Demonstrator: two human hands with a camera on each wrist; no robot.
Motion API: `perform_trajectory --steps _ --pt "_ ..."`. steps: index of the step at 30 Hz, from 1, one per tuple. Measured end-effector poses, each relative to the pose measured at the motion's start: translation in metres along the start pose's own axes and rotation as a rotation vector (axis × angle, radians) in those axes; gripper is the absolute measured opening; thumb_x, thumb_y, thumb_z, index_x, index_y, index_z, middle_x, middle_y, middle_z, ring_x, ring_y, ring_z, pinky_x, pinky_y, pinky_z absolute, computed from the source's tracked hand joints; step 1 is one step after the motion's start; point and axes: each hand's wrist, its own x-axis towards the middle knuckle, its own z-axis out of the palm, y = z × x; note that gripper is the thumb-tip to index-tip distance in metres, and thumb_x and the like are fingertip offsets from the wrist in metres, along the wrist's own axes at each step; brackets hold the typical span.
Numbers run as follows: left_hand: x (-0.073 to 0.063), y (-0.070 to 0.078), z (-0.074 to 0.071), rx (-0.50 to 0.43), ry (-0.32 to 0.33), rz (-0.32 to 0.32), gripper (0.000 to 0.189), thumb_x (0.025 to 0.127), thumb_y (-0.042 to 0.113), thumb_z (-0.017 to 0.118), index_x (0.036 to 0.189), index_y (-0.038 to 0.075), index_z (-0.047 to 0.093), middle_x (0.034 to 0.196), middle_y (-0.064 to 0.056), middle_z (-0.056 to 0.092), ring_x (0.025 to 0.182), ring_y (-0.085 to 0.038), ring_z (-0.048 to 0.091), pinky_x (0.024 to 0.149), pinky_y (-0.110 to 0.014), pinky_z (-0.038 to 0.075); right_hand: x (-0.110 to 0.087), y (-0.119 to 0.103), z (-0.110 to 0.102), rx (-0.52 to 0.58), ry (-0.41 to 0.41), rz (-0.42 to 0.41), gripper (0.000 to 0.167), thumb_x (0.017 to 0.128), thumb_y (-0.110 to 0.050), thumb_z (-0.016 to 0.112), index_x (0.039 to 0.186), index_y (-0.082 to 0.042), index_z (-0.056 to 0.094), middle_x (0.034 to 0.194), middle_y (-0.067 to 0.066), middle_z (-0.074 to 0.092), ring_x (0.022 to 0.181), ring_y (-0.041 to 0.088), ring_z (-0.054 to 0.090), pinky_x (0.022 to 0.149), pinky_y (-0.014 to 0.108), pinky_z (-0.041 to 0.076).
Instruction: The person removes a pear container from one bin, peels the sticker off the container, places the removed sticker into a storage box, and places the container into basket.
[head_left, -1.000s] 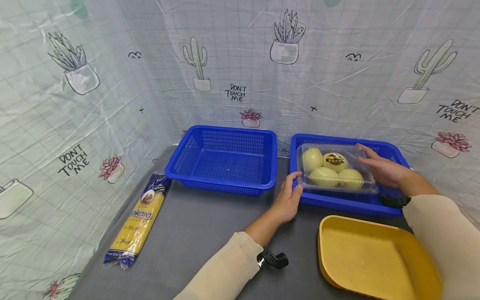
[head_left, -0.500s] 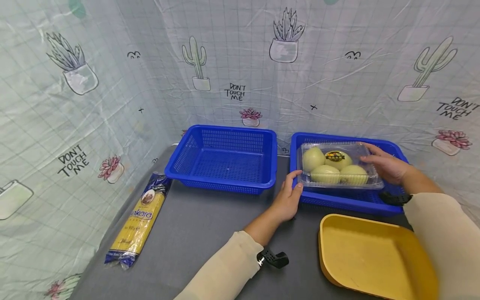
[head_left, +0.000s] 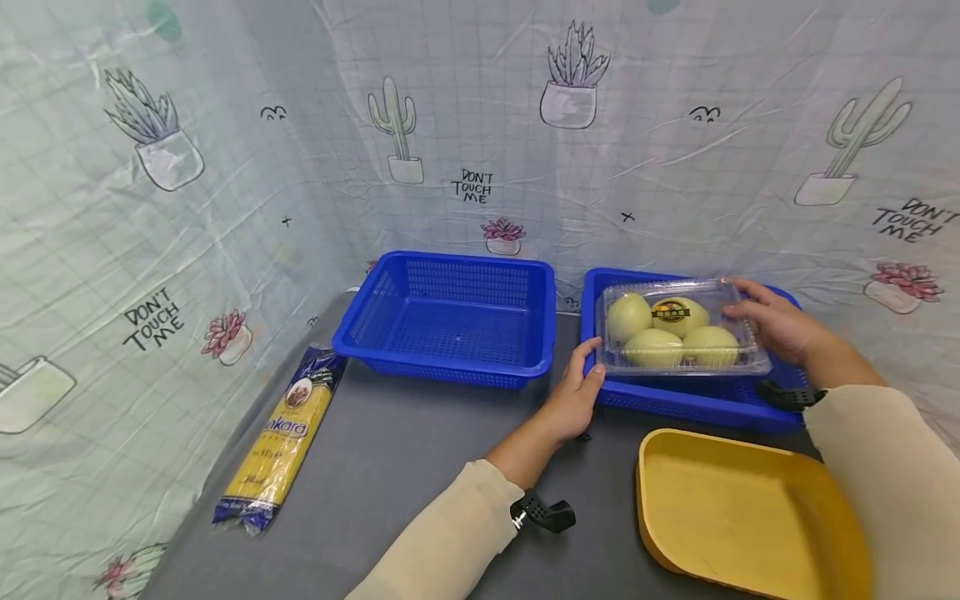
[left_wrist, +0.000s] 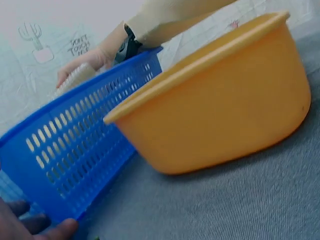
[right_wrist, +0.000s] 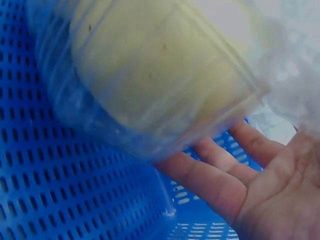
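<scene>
My right hand (head_left: 783, 325) holds a clear plastic box (head_left: 690, 371) by its right end. Inside are several round, pale yellow-green fruits (head_left: 628, 318) like small melons, under a black and gold label. The box slants over the right blue basket (head_left: 675, 407), its left end low near the basket's left side. In the right wrist view, fingers (right_wrist: 200, 182) reach beneath the wrapped end of the box. At the basket's left front corner, my left hand (head_left: 573, 404) grips the side; the left wrist view shows fingertips (left_wrist: 62, 229) at the bottom of the blue wall.
Another blue basket (head_left: 442, 371) stands to the left with nothing in it. A yellow pasta packet (head_left: 281, 442) lies further left on the grey table (head_left: 405, 467). In front of the right basket sits a yellow tub (head_left: 735, 508). Patterned curtains (head_left: 480, 108) hang behind.
The fruit box has shifted a little to the right, and its right end has risen with my right hand. My left hand has stayed at the basket corner.
</scene>
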Motion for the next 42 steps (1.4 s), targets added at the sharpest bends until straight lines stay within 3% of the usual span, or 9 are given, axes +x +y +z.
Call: perform_trajectory --steps 4,8,16,27,34,36,39,41,42 --pt "-0.003 0.004 0.002 -0.091 0.001 -0.038 0.049 0.118 0.038 0.038 0.166 0.039 0.03 0.17 -0.006 0.033 0.136 -0.029 0.051 0.096 -0.055 0.055 -0.007 -0.003 0.001 0.002 0.045 -0.014 0.06 0.113 -0.025 0.052 0.166 -0.038 0.025 0.128 -0.013 0.046 0.101 0.0 0.056 0.088 0.041 0.055" --pt "-0.004 0.009 0.001 -0.038 0.048 -0.013 0.05 0.118 0.033 0.041 0.167 0.031 0.032 0.17 -0.01 0.034 0.15 -0.033 0.041 0.117 -0.06 0.04 -0.012 -0.01 0.002 -0.046 0.056 -0.015 0.074 0.114 -0.032 0.052 0.174 -0.028 0.009 0.138 -0.011 0.042 0.111 0.0 0.047 0.1 0.058 0.044" --pt "0.0 0.022 -0.004 0.182 0.119 0.006 0.052 0.115 0.031 0.05 0.165 0.025 0.04 0.164 -0.021 0.037 0.15 -0.039 0.04 0.121 -0.058 0.034 -0.026 -0.019 -0.005 -0.011 0.096 -0.007 0.069 0.114 -0.03 0.052 0.173 -0.03 0.016 0.119 -0.022 0.051 0.103 0.0 0.055 0.077 0.031 0.056" --pt "-0.004 0.054 -0.008 0.268 0.102 0.063 0.056 0.111 0.045 0.054 0.165 0.038 0.037 0.173 -0.016 0.021 0.155 -0.042 0.032 0.121 -0.066 0.032 -0.055 -0.04 -0.004 0.313 0.122 -0.082 0.037 0.112 -0.015 0.054 0.14 -0.037 0.048 0.108 -0.012 0.066 0.08 0.013 0.069 0.064 0.033 0.062" --pt "-0.012 0.071 -0.015 0.23 0.075 0.155 0.056 0.111 0.044 0.055 0.165 0.036 0.038 0.173 -0.01 0.022 0.155 -0.037 0.034 0.119 -0.067 0.034 -0.082 -0.043 0.012 0.395 0.158 -0.14 0.035 0.112 -0.014 0.051 0.141 -0.034 0.05 0.122 -0.012 0.058 0.096 0.007 0.06 0.073 0.023 0.057" --pt "-0.015 0.075 -0.018 0.211 0.069 0.18 0.056 0.111 0.045 0.055 0.164 0.035 0.039 0.173 -0.01 0.022 0.155 -0.036 0.035 0.118 -0.068 0.034 -0.088 -0.045 0.018 0.413 0.176 -0.123 0.037 0.113 -0.015 0.05 0.143 -0.036 0.05 0.144 -0.008 0.049 0.127 0.013 0.051 0.103 0.027 0.048" --pt "-0.02 0.081 -0.024 0.189 0.067 0.213 0.056 0.111 0.046 0.054 0.164 0.034 0.04 0.173 -0.01 0.022 0.155 -0.037 0.033 0.118 -0.069 0.032 -0.095 -0.052 0.027 0.385 0.177 -0.078 0.039 0.114 -0.022 0.05 0.148 -0.04 0.045 0.154 -0.009 0.032 0.142 0.019 0.027 0.123 0.042 0.019" --pt "-0.024 0.084 -0.029 0.179 0.073 0.228 0.054 0.111 0.046 0.054 0.163 0.033 0.041 0.173 -0.009 0.022 0.157 -0.036 0.03 0.12 -0.069 0.03 -0.1 -0.057 0.033 0.391 0.165 -0.054 0.039 0.114 -0.025 0.05 0.15 -0.039 0.044 0.156 -0.009 0.034 0.144 0.02 0.032 0.125 0.046 0.018" --pt "-0.026 0.086 -0.032 0.173 0.076 0.243 0.054 0.111 0.045 0.053 0.162 0.032 0.042 0.172 -0.01 0.023 0.157 -0.036 0.029 0.12 -0.069 0.029 -0.103 -0.059 0.036 0.412 0.153 -0.057 0.038 0.114 -0.025 0.05 0.149 -0.038 0.045 0.147 -0.011 0.043 0.134 0.017 0.045 0.12 0.043 0.032"
